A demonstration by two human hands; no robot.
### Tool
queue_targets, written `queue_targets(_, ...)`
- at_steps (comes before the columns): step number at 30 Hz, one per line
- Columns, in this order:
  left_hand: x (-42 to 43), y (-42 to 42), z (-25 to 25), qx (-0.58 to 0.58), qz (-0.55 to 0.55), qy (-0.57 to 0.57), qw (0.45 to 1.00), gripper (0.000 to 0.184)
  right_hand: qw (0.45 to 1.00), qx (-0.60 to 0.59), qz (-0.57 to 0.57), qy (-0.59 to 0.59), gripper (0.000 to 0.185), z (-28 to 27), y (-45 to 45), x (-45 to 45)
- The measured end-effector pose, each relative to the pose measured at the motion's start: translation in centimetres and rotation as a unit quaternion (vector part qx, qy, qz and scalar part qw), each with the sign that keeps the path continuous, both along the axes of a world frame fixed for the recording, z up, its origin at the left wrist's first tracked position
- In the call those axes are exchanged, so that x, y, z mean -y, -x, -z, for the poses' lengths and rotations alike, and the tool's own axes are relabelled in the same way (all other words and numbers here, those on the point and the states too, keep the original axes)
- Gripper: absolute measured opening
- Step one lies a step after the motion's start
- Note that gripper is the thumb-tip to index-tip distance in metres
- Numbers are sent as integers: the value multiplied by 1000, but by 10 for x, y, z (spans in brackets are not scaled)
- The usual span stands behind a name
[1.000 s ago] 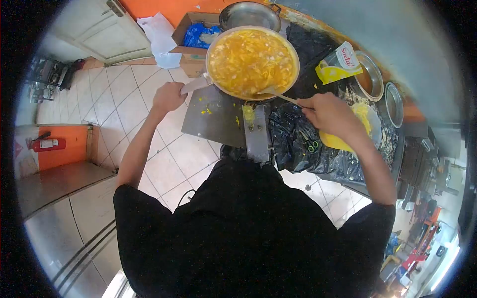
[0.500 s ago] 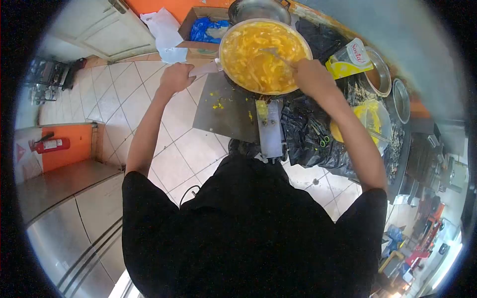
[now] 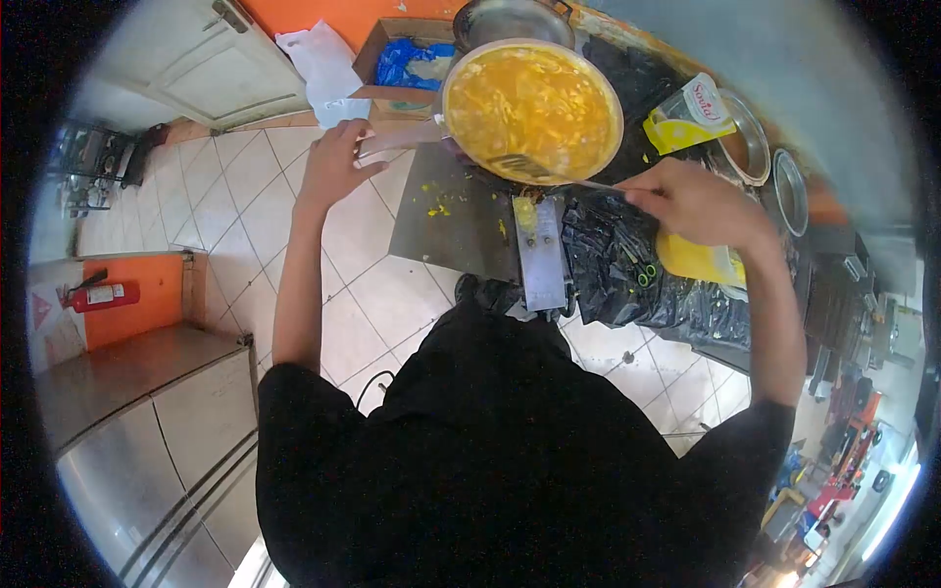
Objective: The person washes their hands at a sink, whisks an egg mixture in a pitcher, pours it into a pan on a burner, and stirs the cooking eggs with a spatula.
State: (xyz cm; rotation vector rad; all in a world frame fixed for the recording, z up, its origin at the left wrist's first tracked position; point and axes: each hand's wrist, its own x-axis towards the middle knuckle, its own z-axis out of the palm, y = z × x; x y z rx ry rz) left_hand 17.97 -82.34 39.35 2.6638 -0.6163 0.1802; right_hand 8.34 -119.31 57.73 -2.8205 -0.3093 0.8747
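Observation:
A wide pan [image 3: 620,118] holds a yellow, egg-like mixture [image 3: 534,103] with pale strands in it. My right hand [image 3: 691,201] grips the thin handle of a slotted spatula [image 3: 518,165], its head dipped at the pan's near edge. At the end of the pan handle [image 3: 400,139] is my left hand [image 3: 336,162], thumb and fingers spread loosely around it rather than closed. Below my right hand stands a container with yellow contents [image 3: 694,260], partly covered by my forearm.
A yellow-and-white pouch [image 3: 689,116] and metal bowls [image 3: 745,137] stand right of the pan. Green-handled scissors [image 3: 642,269] lie on black plastic [image 3: 613,294]. Behind are another metal pan [image 3: 510,22] and a cardboard box [image 3: 392,39] with blue plastic. Yellow bits dot the metal sheet [image 3: 461,230].
My right hand has drawn the spatula from the pan's middle toward me and right. My left hand has loosened its fingers on the pan handle. The mixture has shifted.

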Motion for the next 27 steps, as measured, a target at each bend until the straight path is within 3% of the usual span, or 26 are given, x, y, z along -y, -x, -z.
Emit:
queue_targets(2,-6,22,-7,57,-25,49,997,49,993,23,-7,-117,25,12,1,-9)
queue_targets(5,-21,60,0,160,-124,156,967,50,987,4,-1,-161,26,63,-18,-13)
queue_targets(7,-34,88,38,166,-252,253,919,36,981,17,7,-191,26,61,-23,-24)
queue_targets(9,-21,129,66,53,-377,348,857,23,979,-105,113,-129,28,38,-26,-33)
queue_targets(11,-4,161,107,12,-337,313,888,14,981,-93,95,-143,28,50,-30,-24)
queue_targets(12,13,174,116,-4,-298,364,882,12,981,-80,81,-156,29,55,-32,-20)
queue_targets(13,28,186,124,-93,-333,379,858,10,981,-82,78,-156,29,54,-32,-19)
queue_targets(15,43,201,139,-174,-214,396,876,12,980,-104,103,-132,31,50,-31,-16)
queue_targets(17,61,216,155,-296,-130,316,892,11,978,-95,98,-156,31,56,-27,-13)
queue_targets(19,85,226,159,-396,-29,350,849,17,976,-88,86,-178,31,70,-28,-11)
queue_targets(20,98,229,162,-454,-14,296,840,28,977,-44,59,-199,29,83,-29,-13)
queue_targets(27,169,258,188,-555,30,249,793,42,971,41,31,-234,26,117,-58,-42)
